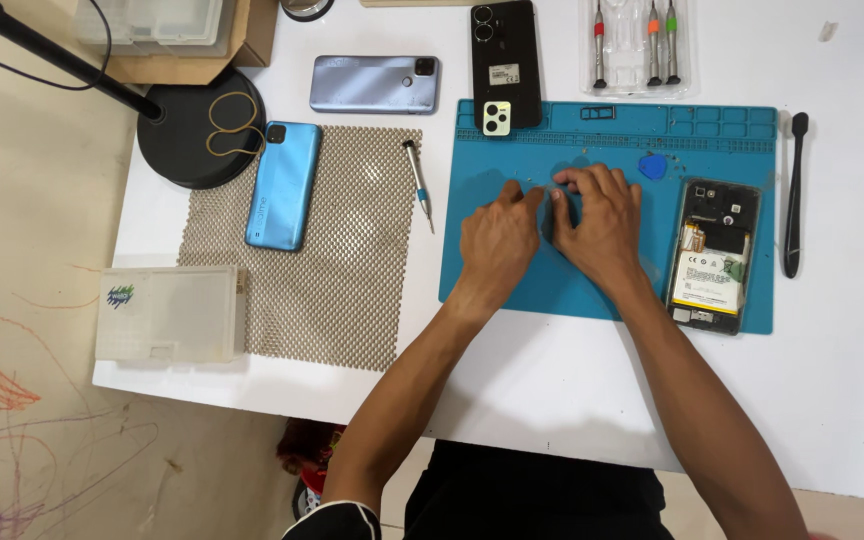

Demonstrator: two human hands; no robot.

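My left hand (497, 240) and my right hand (600, 218) rest close together on the middle of a blue work mat (492, 290). Their fingertips meet over something small on the mat that the fingers hide, so I cannot tell what it is or whether either hand grips it. To the right of my right hand lies an opened phone (715, 255) with its back off, battery and boards showing. A blue pick (653, 166) lies just beyond my right fingers.
A light-blue phone (283, 185) and a small screwdriver (418, 183) lie on a mesh pad (342, 290). A grey-blue phone (375, 84), a black phone (505, 64), a screwdriver set (637, 45), a black spudger (794, 195), a white box (170, 313) and a lamp base (200, 140) stand around.
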